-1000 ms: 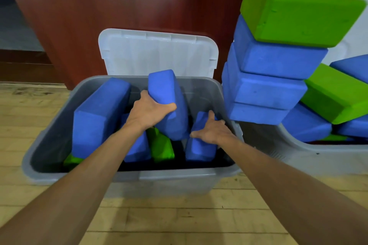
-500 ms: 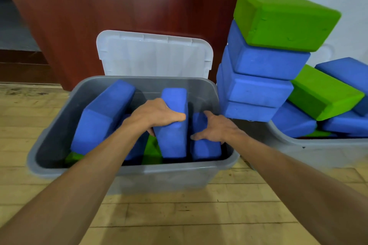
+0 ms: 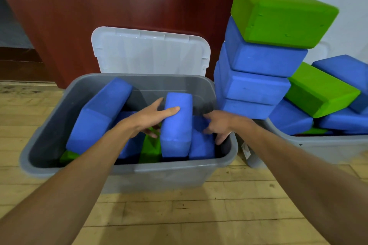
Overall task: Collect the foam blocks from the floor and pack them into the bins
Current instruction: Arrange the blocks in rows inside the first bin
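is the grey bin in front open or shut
Open. The grey bin has no cover on; its white lid stands upright behind it, and both hands reach inside among the blocks.

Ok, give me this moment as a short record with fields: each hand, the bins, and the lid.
left hand: gripping an upright blue block inside the near bin
right hand: on a lower blue block beside it, grip unclear
near bin: grey, partly filled with blue and green blocks
right bin: overfilled, blocks stacked high above its rim
lid: white, standing behind the near bin
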